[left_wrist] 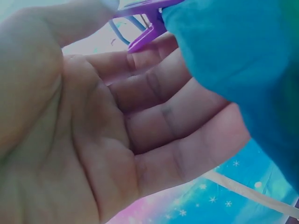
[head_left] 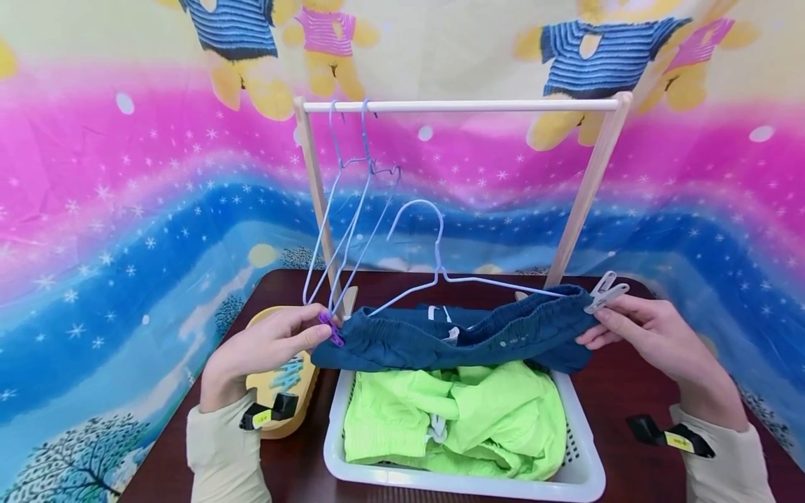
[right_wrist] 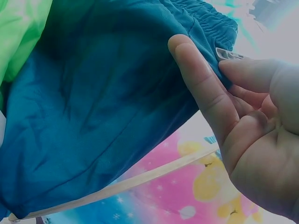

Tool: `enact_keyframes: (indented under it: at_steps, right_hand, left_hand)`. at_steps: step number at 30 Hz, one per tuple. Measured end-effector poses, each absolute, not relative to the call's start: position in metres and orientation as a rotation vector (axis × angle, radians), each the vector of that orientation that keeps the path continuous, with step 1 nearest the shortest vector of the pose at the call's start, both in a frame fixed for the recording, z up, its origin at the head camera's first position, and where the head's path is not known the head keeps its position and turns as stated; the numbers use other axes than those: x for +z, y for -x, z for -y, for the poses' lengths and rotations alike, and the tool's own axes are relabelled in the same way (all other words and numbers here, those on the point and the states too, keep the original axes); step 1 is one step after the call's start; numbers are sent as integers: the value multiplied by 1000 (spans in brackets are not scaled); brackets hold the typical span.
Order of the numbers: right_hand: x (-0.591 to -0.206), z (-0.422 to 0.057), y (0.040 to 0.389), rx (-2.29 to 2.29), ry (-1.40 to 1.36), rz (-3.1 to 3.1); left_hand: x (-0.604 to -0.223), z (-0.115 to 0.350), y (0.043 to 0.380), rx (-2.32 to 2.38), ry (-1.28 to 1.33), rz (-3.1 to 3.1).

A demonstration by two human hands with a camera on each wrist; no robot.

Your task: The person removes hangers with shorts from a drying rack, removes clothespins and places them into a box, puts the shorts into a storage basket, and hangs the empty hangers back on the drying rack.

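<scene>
Dark blue pants point(head_left: 434, 346) with an elastic waistband hang from a light blue wire hanger point(head_left: 438, 265). At the waistband's left end, my left hand point(head_left: 267, 342) pinches a purple clothespin point(head_left: 331, 328) between thumb and index finger; its other fingers lie behind the cloth. A grey clothespin point(head_left: 606, 293) sits on the right end. There my right hand point(head_left: 654, 342) grips the waistband corner, the thumb beside the clothespin. One right finger point(right_wrist: 201, 74) lies straight against the fabric. Part of the right-hand grip is hidden.
Below the pants, a white basket point(head_left: 465, 483) holds a lime green garment point(head_left: 459, 419). Several wire hangers point(head_left: 346, 237) hang at the left of the rack's white rail point(head_left: 459, 106). A yellow box point(head_left: 305, 412) stands left of the basket on the dark table point(head_left: 629, 454).
</scene>
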State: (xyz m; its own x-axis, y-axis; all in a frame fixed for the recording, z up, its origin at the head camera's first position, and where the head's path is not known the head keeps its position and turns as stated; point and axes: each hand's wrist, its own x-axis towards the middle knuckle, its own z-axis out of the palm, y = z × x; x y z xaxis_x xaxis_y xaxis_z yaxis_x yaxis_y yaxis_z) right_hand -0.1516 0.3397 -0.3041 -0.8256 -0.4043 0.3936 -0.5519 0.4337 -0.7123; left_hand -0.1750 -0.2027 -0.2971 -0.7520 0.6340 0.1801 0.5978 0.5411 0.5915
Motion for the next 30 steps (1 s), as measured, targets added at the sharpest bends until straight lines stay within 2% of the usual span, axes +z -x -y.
enact_keyframes:
  at_steps: [7,15,26,30]
  right_hand:
    - [-303,-339,148,1311,-824,2523]
    - [-303,-338,148,1265,-846,2513]
    - [-304,-337,150,1284,-908,2476]
    - [-303,-337,151,1254,-906,2469]
  left_hand:
    - [-297,204,176,986,-1096,-2651]
    - [-300,206,180,1029,-1256,-2615]
    - [-301,217,178,1114,-978,-2623]
    - [-299,220,174,1149,-964,-2723]
